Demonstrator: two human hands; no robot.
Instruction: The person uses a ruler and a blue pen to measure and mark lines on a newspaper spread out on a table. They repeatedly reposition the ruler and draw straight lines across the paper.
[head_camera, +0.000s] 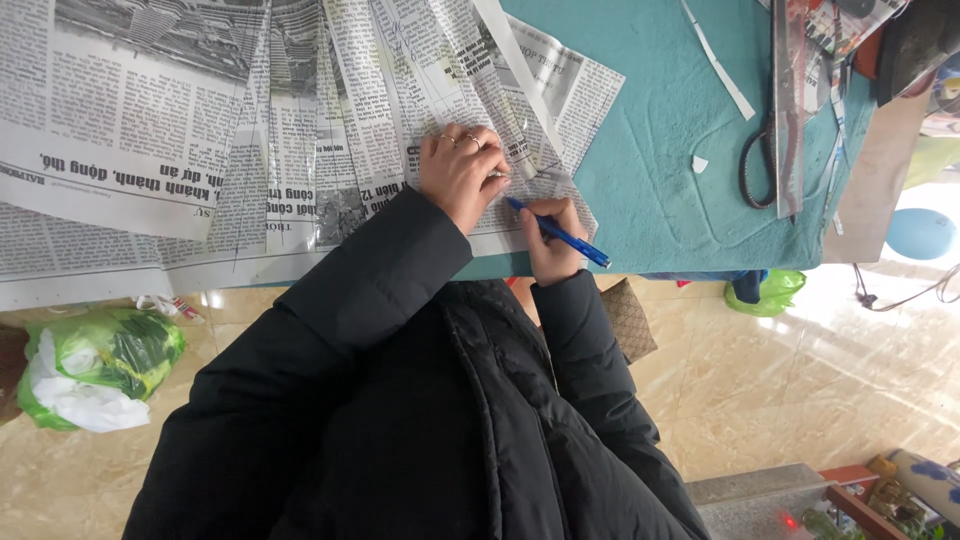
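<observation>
Several sheets of newspaper (200, 130), creased into long pleats, lie spread over a table with a teal cover (660, 170). My left hand (460, 172) rests flat on the pleated newspaper near the table's near edge, fingers curled, with rings on them. Just right of it, my right hand (550, 245) grips a blue pen (558, 233) whose tip touches the paper beside my left hand. Black jacket sleeves cover both arms.
Black-handled scissors (757, 165) and a clear ruler (788, 110) lie on the right of the cover, with white paper strips (718, 58) nearby. Green plastic bags sit on the tiled floor at the left (100, 365) and under the table's right edge (765, 292).
</observation>
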